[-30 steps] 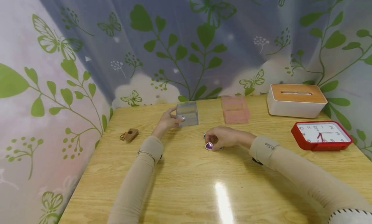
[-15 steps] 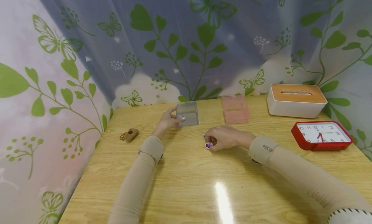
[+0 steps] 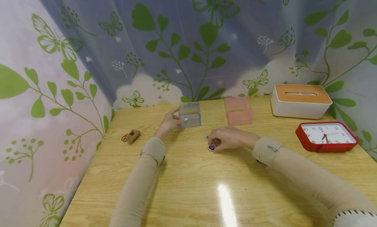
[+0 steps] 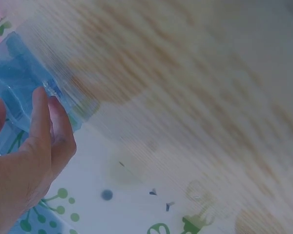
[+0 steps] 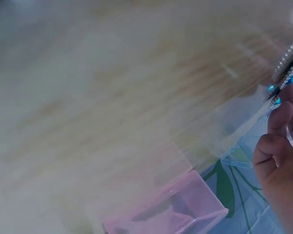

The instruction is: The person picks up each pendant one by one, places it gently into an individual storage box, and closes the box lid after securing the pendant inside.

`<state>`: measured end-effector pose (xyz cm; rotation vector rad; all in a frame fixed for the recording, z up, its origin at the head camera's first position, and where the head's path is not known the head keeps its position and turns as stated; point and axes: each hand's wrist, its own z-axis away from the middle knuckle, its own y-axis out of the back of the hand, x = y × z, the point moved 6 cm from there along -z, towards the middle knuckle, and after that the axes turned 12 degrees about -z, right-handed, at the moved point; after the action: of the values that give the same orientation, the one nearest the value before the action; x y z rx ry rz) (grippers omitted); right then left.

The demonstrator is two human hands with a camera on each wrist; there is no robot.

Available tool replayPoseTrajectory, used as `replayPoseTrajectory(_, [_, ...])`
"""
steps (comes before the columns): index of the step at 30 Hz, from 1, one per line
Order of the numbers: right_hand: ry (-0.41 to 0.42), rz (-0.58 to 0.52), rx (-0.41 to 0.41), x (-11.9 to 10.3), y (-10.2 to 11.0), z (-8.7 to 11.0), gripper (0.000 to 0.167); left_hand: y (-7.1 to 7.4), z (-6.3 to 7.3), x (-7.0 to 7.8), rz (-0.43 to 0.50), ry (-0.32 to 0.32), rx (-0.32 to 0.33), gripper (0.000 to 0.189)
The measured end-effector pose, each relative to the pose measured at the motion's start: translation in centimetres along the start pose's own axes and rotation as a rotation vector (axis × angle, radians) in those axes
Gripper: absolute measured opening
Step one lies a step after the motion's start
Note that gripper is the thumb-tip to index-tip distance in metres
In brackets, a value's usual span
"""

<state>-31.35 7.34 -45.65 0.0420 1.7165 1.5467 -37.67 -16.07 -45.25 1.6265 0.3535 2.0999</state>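
Note:
My left hand (image 3: 170,124) is at the left side of a clear blue divided box (image 3: 189,115), fingers by its far corner and thumb at the near part. A small shiny silver-blue piece (image 3: 186,119) shows at the thumb. Over the middle of the table, my right hand (image 3: 228,138) pinches a purple jewel (image 3: 211,147) with a pale beaded rim. Bits of blue (image 3: 207,137) peek out beside those fingers. In the right wrist view, beaded-rim jewels (image 5: 285,68) with blue stones stick up at the fingertips; the hand partly hides them.
A clear pink divided box (image 3: 238,111) stands right of the blue one. Farther right are a white tissue box (image 3: 300,102) with a wooden lid and a red clock (image 3: 327,137). A brown key-ring pouch (image 3: 133,136) lies on the left. A patterned curtain (image 3: 188,57) borders the table.
The purple jewel turns slightly in my right fingers, its face tipping away and then partly back. My left hand and the blue box stay in place.

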Motion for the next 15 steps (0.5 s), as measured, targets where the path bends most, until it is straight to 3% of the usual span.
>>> replayPoseTrajectory(6, [0.086, 0.126, 0.036, -0.7, 0.0, -0.3, 0.016, 0.0, 0.0, 0.0, -0.004, 0.000, -0.002, 0.080])
replayPoseTrajectory(8, [0.101, 0.106, 0.051, -1.0, 0.2, -0.5, 0.013, 0.0, 0.1, 0.0, -0.009, 0.002, 0.000, 0.080])
replayPoseTrajectory(10, [0.087, 0.026, 0.067, -1.0, 0.4, -0.6, 0.012, 0.1, 0.2, 0.0, -0.018, 0.005, 0.000, 0.080])
replayPoseTrajectory(15, [0.016, -0.312, 0.167, -0.5, 1.7, -1.0, 0.023, 0.0, 0.2, 0.3, -0.019, 0.004, -0.003, 0.080])
